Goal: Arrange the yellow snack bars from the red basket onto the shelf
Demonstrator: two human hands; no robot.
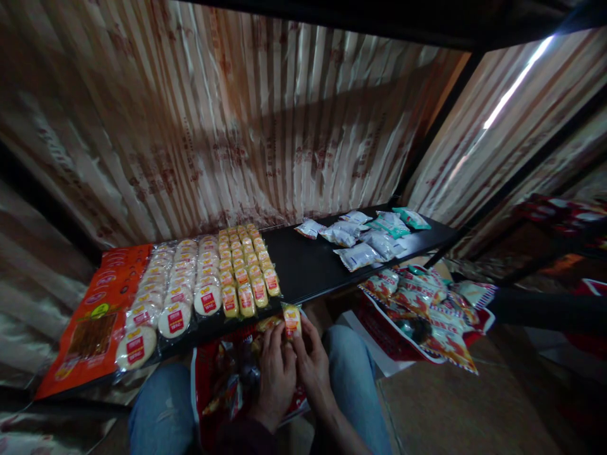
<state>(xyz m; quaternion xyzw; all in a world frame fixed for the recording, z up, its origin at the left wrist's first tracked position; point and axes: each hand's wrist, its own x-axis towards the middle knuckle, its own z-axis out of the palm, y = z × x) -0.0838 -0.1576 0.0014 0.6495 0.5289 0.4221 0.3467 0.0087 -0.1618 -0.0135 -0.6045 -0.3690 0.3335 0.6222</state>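
Note:
Between the fingers of both hands is a small wrapped snack cake (pixel 292 321) with a yellow body and a red label. My left hand (pixel 275 373) is closed on its left side, and my right hand (pixel 310 363) pinches it from the right. Below them, between the knees, sits a red basket (pixel 195 385) with a white rim, holding several packaged snacks that are partly hidden by my hands. Rows of similar wrapped yellow cakes (pixel 246 297) lie on the black shelf (pixel 303 265) just ahead, beside rows of round white wrapped crackers (pixel 176 319).
A large orange snack bag (pixel 102 316) lies at the shelf's left end. Silver and green packets (pixel 360 254) are spread over its right part. Below on the right, a second red basket (pixel 393 332) is heaped with snack bags (pixel 427 300). Black frame posts and striped sheeting (pixel 284 126) enclose the shelf.

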